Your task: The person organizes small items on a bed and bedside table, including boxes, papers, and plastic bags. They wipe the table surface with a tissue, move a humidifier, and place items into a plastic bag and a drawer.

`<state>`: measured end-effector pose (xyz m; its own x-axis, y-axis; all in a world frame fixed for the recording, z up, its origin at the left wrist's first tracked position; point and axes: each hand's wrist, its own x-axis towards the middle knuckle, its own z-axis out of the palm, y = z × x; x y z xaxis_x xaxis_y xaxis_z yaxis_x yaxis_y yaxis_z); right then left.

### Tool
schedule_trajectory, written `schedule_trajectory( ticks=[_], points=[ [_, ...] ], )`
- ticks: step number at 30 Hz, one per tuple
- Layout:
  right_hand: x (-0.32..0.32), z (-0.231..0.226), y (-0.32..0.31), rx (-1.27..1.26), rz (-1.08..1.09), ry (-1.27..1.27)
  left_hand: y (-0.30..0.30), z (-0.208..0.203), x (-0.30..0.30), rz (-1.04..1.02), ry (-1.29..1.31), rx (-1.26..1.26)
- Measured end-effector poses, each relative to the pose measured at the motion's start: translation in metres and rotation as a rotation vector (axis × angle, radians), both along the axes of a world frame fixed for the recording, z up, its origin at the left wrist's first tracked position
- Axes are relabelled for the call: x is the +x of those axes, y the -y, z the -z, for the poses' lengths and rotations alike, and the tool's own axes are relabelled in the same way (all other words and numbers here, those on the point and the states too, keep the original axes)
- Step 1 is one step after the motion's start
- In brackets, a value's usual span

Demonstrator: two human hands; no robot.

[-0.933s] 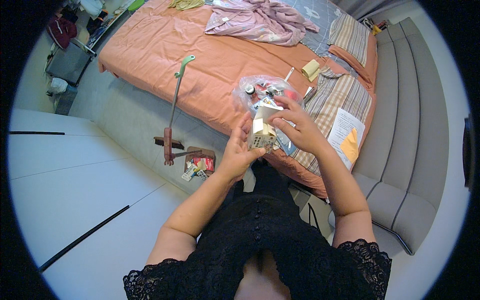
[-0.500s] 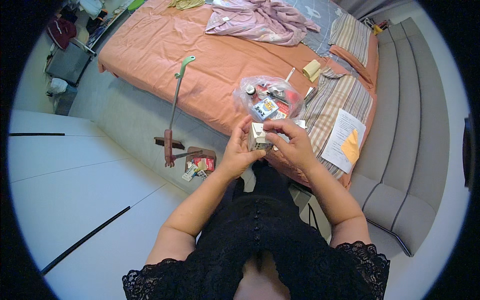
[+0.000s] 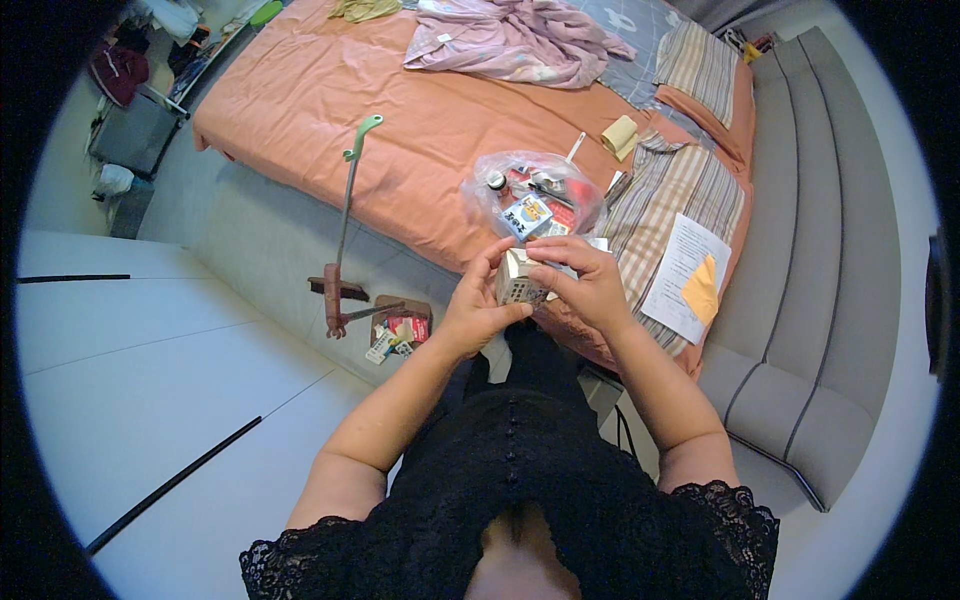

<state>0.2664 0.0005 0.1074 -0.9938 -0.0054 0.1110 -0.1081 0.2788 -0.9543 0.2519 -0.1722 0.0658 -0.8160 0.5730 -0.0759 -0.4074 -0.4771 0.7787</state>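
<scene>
A small white carton [image 3: 517, 284] with dark print on its side is held up in front of my body, above the bed's near edge. My left hand [image 3: 478, 308] wraps its left side, thumb low and fingers along the back. My right hand [image 3: 590, 285] is closed at the carton's top and right side, its thumb and fingertips at the upper edge. Just beyond my hands, a clear plastic bag [image 3: 484, 208] lies open on the bed, holding a blue-and-white box [image 3: 527, 215], a small dark-capped container [image 3: 496, 180] and several red packages.
The bed has an orange sheet [image 3: 310, 100], a striped pillow [image 3: 650, 215] and printed papers [image 3: 690, 265]. To the left on the floor stand a broom [image 3: 345, 220] and a dustpan [image 3: 418, 310] holding discarded packaging. White cabinets [image 3: 130, 350] flank the left; a grey padded headboard [image 3: 810, 250] flanks the right.
The carton's top, with loose white flaps showing before, now looks flatter under my right fingers, and more of its printed side shows. My left hand keeps its hold.
</scene>
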Motion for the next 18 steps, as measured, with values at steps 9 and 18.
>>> schedule_trajectory(
  ticks=[9, 18],
  points=[
    [0.015, 0.021, 0.004, 0.274, 0.138, -0.246, -0.013, 0.017, 0.002, -0.005, -0.033, -0.07],
    [0.03, 0.064, -0.015, 0.327, -0.031, -0.175, -0.027, 0.054, 0.005, 0.045, 0.016, -0.241]
  ],
)
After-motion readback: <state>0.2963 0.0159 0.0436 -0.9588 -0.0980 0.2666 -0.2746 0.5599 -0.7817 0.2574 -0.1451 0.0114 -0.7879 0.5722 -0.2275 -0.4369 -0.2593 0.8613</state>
